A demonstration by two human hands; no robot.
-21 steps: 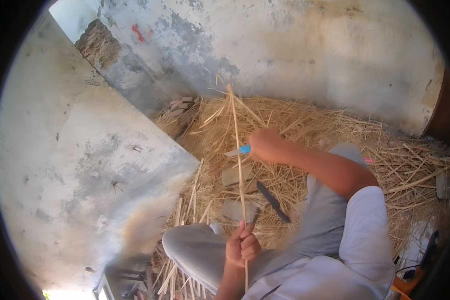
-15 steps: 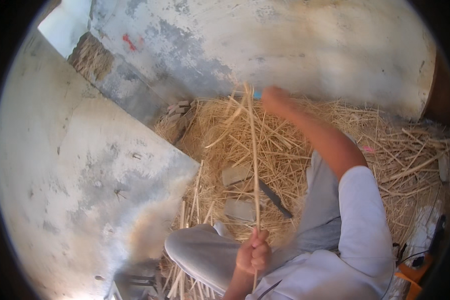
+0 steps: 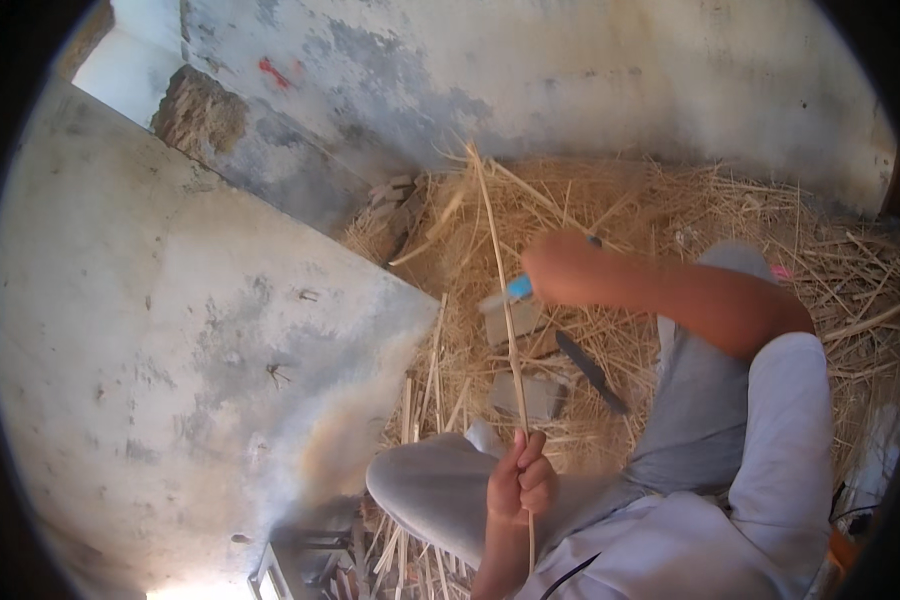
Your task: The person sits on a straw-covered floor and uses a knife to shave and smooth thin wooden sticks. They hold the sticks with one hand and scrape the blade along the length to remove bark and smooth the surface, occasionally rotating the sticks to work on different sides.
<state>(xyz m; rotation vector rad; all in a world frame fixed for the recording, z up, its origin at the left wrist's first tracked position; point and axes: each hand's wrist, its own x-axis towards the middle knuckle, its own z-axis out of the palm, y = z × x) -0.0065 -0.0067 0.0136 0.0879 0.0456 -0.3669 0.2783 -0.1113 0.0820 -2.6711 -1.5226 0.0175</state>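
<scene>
My left hand point(image 3: 521, 478) is closed round the lower part of a long, thin pale stick point(image 3: 503, 268), which stands nearly upright with its frayed top leaning toward the far wall. Beside the stick's middle, my right hand point(image 3: 562, 268) grips a blue-handled knife point(image 3: 519, 288). Its short blade points left and lies at the stick; whether it touches cannot be made out. Most of the handle is hidden in my fist, with a dark end showing at the far side. A dark flat blade point(image 3: 592, 372) lies on the straw below my right forearm.
Grey bricks point(image 3: 527, 396) sit between my bent legs, amid a thick layer of straw and shavings point(image 3: 660, 205). Stained plaster walls rise at the left point(image 3: 170, 330) and far side point(image 3: 610, 90). Cut sticks point(image 3: 432, 365) stand by the left wall's end; twigs point(image 3: 850, 285) pile at the right.
My right hand has come down the stick from near its top to about its middle, with the knife in it. My left hand keeps its grip. The whole view has shifted slightly.
</scene>
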